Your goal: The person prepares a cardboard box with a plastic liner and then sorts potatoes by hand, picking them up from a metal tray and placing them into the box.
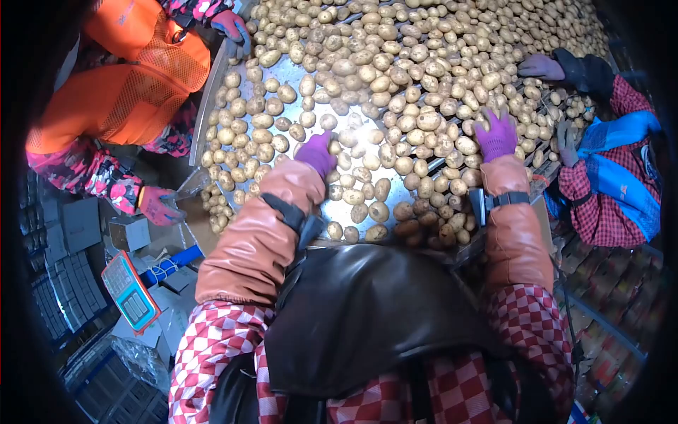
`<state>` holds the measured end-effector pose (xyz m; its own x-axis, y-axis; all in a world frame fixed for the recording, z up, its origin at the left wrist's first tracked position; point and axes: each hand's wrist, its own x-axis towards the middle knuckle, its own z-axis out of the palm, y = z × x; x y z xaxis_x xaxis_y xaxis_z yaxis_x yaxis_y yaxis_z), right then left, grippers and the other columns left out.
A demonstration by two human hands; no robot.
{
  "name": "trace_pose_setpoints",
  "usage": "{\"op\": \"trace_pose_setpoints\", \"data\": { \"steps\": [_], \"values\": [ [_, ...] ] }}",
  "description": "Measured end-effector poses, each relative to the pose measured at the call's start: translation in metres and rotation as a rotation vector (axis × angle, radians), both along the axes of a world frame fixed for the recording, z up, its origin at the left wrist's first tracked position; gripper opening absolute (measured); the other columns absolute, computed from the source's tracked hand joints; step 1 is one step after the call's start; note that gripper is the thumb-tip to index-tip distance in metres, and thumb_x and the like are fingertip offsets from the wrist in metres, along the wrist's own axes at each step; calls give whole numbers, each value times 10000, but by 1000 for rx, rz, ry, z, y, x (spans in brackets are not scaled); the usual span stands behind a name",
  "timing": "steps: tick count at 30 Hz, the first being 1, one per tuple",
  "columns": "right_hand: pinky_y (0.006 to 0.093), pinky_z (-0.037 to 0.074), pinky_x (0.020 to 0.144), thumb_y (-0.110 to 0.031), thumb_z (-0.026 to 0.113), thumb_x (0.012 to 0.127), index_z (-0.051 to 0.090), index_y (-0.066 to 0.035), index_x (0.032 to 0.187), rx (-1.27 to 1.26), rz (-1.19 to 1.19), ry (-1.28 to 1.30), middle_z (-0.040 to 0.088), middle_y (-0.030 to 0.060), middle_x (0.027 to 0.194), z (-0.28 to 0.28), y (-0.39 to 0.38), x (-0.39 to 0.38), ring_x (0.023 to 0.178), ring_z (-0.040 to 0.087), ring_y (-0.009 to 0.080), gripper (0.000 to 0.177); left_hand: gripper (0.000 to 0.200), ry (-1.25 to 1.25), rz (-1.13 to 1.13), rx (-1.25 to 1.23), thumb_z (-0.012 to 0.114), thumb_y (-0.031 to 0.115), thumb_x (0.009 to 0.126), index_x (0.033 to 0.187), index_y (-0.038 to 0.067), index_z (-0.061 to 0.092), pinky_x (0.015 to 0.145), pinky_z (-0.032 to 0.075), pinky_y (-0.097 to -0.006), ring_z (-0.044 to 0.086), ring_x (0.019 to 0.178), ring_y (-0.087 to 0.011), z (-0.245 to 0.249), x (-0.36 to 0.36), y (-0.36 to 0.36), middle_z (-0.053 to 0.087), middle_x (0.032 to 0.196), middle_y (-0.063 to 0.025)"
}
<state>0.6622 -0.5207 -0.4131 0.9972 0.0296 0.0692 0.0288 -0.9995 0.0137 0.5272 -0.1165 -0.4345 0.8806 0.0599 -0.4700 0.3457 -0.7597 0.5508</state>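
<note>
My left hand (317, 153), in a purple glove, reaches over the shiny metal surface (286, 73). Its fingers are stretched forward beside a potato (335, 148), and part of them is hidden by the back of the hand. To the right, my right hand (497, 137), gloved the same way, lies with spread fingers on the potatoes (466, 145). No potato shows gripped in it. Brown sleeve covers (247, 237) wrap both my forearms. Loose potatoes lie around both hands, thinner on the metal to the left and piled thickly at the far side.
A person in an orange vest (116, 106) stands at the left, one gloved hand (161, 205) beside clear plastic. At the right, a person in a blue vest (621, 177) has gloved hands by the potatoes. A scale display (132, 292) and cardboard boxes (81, 225) stand lower left.
</note>
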Motion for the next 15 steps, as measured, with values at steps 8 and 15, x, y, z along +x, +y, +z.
{"op": "trace_pose_setpoints", "data": {
  "steps": [8, 15],
  "values": [
    [440, 339, 1098, -185, 693, 822, 630, -94, 1226, 510, 139, -346, 506, 216, 1351, 13, 37, -100, 1295, 439, 366, 419, 474, -131, -88, 256, 675, 164, 798, 1247, 214, 529, 829, 499, -480, 592, 1005, -368, -17, -24, -38, 544, 1098, -166],
    [388, 481, 945, -166, 667, 840, 638, -91, 1204, 879, 294, -133, 646, 153, 1165, 24, 114, -125, 1075, 617, 306, 373, 480, -456, 78, -261, 691, 217, 815, 1266, 123, 556, 880, 506, -367, 620, 1033, -287, 40, -87, -8, 589, 1117, -161]
  ]
}}
